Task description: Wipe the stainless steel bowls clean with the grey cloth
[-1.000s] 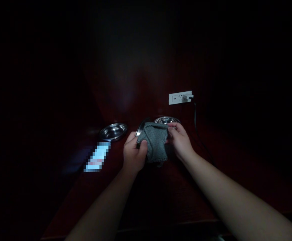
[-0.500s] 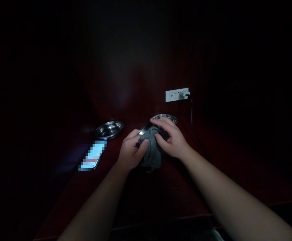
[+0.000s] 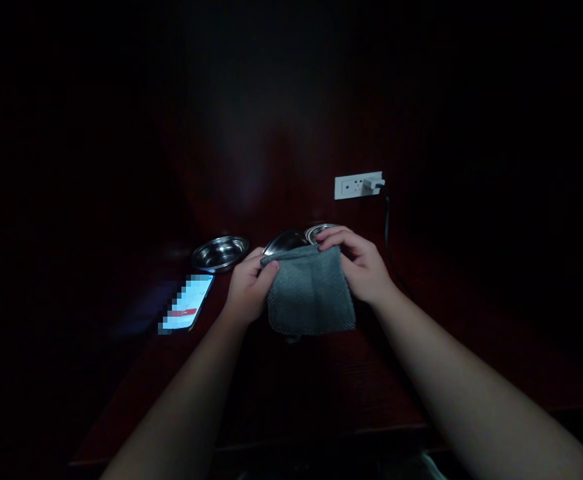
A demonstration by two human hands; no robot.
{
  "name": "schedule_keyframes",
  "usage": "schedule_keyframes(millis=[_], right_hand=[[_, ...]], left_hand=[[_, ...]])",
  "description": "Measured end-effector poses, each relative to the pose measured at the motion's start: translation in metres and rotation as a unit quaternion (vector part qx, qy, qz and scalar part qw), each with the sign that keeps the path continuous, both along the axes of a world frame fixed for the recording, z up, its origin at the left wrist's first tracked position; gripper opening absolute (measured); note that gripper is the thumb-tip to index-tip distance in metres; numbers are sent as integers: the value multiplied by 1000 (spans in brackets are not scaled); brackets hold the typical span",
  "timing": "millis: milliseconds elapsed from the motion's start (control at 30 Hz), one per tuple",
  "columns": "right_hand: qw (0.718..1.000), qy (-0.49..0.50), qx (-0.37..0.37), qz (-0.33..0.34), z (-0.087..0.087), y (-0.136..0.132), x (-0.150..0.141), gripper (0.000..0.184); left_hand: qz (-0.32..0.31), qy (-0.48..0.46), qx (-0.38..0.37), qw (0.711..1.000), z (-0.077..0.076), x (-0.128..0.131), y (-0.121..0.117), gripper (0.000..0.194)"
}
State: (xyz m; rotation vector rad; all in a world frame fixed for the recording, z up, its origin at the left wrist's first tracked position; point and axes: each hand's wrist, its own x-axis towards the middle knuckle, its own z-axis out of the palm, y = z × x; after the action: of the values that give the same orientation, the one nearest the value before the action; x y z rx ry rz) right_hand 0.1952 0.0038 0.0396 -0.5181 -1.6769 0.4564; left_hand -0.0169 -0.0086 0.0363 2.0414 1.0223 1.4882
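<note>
1. Gray-green cloth [image 3: 311,293]: knit-looking, speckled border on the side and lower hems, spread flat and hanging toward the camera; small bit showing under the bottom hem. Held up between both hands, mid-view, above the tabletop [image 3: 331,393].
2. Held metal dish [image 3: 286,243]: shiny, dark inside, tilted, mostly hidden behind the cloth.
3. Left hand [image 3: 250,287]: closed, cloth corner pinned under the thumb, dish rim gripped at the same spot.
4. Right hand [image 3: 366,267]: cloth gripped at the upper right corner, fingers curled over the top; thumb hidden. Whether the dish is touched cannot be told.
5. Surface: dark red, wood-like, dimly lit. Left metal bowl [image 3: 220,254] placed upright, phone [image 3: 189,303] laid just in front of it, screen lit, partly pixelated. Rear metal bowl [image 3: 316,232] partly covered by the right hand.
6. Room: very dark. Reddish wall [image 3: 271,180] faintly lit; white socket plate [image 3: 346,187] mounted on it, plug [image 3: 373,183] inserted, black cable [image 3: 386,230] hung down.
7. Edges/room: front edge [image 3: 271,443] seen below the forearms; bare surface seen between the forearms and right of the cable. Far sides lost in shadow.
</note>
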Motion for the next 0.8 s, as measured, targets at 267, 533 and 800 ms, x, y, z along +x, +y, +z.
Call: schedule_keyframes(millis=[267, 533, 800], right_hand=[[928, 149, -289, 183, -11, 7, -3, 15], [911, 115, -343, 198, -11, 4, -7, 47], [884, 218, -381, 160, -5, 2, -10, 23]], left_hand=[[-16, -32, -30, 999, 1, -1, 2, 23], [-7, -36, -27, 999, 0, -4, 8, 26], [-2, -7, 9, 1000, -1, 3, 7, 24]])
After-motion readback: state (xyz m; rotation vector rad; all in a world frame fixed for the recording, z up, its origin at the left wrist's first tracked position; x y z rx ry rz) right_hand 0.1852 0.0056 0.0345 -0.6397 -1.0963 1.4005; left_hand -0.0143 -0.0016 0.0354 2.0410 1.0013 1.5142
